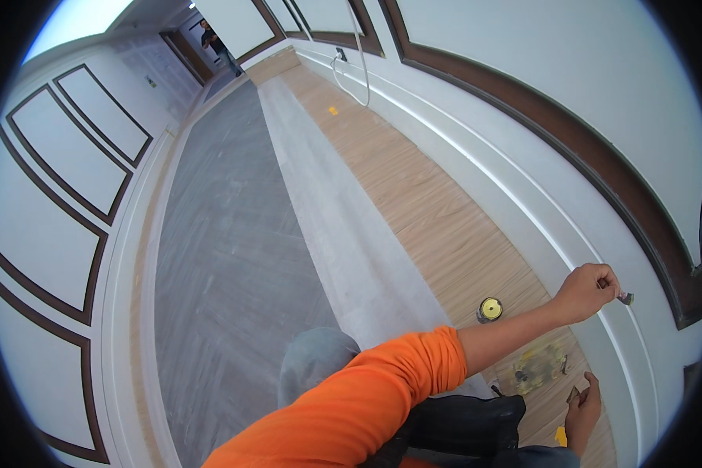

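My left hand (587, 293), at the end of the orange-sleeved arm, reaches right to the white baseboard (554, 226). Its fingers are closed on a small dark-tipped tool (626, 298), perhaps a scraper or putty knife; the tip is against or very near the white trim. Lower down, close to the wall, my right hand (583, 419) pinches a small flat dark piece (574, 395), too small to name. Between the arm and that hand, a smeared yellowish patch (540, 370) lies on the wood-look floor strip. A small round yellow-and-black item (489, 310), a tin or a roll, rests left of my forearm.
A pale covering strip (343, 210) runs along the floor beside a grey floor area (226, 210). Brown-framed panels (79, 187) line the left wall. A white cable (366, 70) hangs by the right wall. Another person (214, 40) stands far off in the corridor.
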The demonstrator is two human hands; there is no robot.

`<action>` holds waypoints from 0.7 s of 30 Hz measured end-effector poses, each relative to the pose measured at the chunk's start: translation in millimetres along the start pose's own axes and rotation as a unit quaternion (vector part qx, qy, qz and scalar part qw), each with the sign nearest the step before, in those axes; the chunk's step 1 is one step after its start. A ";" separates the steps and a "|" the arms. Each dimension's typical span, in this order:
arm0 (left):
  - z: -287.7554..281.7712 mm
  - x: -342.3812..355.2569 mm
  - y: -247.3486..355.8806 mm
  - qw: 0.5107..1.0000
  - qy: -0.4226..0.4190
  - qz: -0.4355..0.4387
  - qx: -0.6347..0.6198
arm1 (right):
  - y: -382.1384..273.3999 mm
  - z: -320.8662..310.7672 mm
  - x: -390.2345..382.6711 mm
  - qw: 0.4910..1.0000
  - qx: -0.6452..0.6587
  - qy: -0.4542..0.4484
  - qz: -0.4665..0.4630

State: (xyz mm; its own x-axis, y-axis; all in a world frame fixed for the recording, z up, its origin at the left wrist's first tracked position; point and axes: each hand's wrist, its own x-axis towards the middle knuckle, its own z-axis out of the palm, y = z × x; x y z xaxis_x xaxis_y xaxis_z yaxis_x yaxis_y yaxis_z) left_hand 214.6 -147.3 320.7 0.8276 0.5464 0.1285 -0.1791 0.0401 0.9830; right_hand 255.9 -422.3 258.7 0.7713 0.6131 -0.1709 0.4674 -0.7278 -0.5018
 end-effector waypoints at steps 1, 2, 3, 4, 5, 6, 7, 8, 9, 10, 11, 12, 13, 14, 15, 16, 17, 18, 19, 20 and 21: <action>5.2 1.4 2.8 1.000 -0.017 -0.001 0.004 | 4.2 2.1 -3.2 0.998 0.051 0.038 -0.016; 15.0 5.2 5.7 0.999 -0.036 -0.004 0.008 | 15.4 6.7 -3.7 0.992 0.101 0.076 -0.029; 20.2 9.3 1.5 0.999 -0.030 0.014 0.024 | 28.5 10.3 -6.2 0.983 0.143 0.113 -0.037; 36.1 20.3 -8.0 0.998 -0.046 0.032 0.016 | 47.3 14.6 3.3 0.973 0.125 0.185 -0.057; 34.4 27.2 -18.2 0.996 -0.060 0.062 0.025 | 63.1 14.3 11.2 0.963 0.089 0.246 -0.070; 35.8 33.2 -21.9 0.990 -0.078 0.101 -0.055 | 33.0 -9.2 10.7 0.953 0.073 0.291 -0.048; 15.6 27.5 -34.7 0.991 -0.090 0.038 -0.095 | 19.4 -19.3 11.7 0.946 0.075 0.303 -0.088; 6.1 21.7 -11.7 0.995 -0.092 0.002 -0.028 | 13.0 -31.7 20.7 0.928 0.152 0.329 -0.087; 1.3 15.8 9.7 0.996 -0.082 -0.046 0.001 | 8.5 -49.7 30.5 0.908 0.106 0.378 -0.147; -4.3 16.8 13.8 0.996 -0.073 -0.032 -0.031 | -16.6 -70.4 37.3 0.886 0.121 0.413 -0.172; -2.4 16.1 17.3 0.994 -0.068 -0.039 -0.075 | -24.4 -85.9 43.8 0.860 0.116 0.453 -0.203; 6.9 16.5 21.7 0.993 -0.069 -0.055 -0.078 | -25.3 -98.9 48.2 0.833 0.114 0.487 -0.237; 17.9 17.5 26.4 0.992 -0.067 -0.070 -0.081 | -28.1 -113.6 47.6 0.823 0.063 0.510 -0.240; 25.8 16.5 31.1 0.991 -0.073 -0.076 -0.077 | -33.2 -123.5 48.8 0.812 0.023 0.527 -0.249; 30.3 14.4 31.5 0.991 -0.073 -0.085 -0.070 | -33.6 -127.0 53.8 0.799 0.003 0.537 -0.270; 35.1 12.9 32.2 0.991 -0.071 -0.092 -0.064 | -33.8 -131.3 59.3 0.786 -0.017 0.544 -0.294; 33.9 10.5 33.0 0.991 -0.069 -0.093 -0.061 | -38.3 -130.6 64.5 0.772 -0.033 0.549 -0.320; 33.0 8.8 33.9 0.992 -0.066 -0.094 -0.058 | -44.3 -130.4 68.2 0.766 -0.034 0.548 -0.333; 32.6 7.9 33.7 0.992 -0.063 -0.094 -0.056 | -50.7 -131.7 71.1 0.761 -0.034 0.547 -0.348; 28.4 7.6 33.2 0.993 -0.062 -0.090 -0.055 | -59.4 -131.8 72.5 0.754 -0.033 0.547 -0.362; 24.6 7.7 31.6 0.993 -0.060 -0.087 -0.053 | -65.9 -132.1 71.7 0.759 -0.010 0.540 -0.364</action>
State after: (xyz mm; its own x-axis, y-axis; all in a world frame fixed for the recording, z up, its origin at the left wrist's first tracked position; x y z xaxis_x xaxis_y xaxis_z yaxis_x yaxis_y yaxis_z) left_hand 228.4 -162.4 355.9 0.9070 0.4206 -0.0203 -0.0785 0.2161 0.9732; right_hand 337.4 -371.0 391.6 0.2048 0.2521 0.9458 0.9376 -0.3280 -0.1156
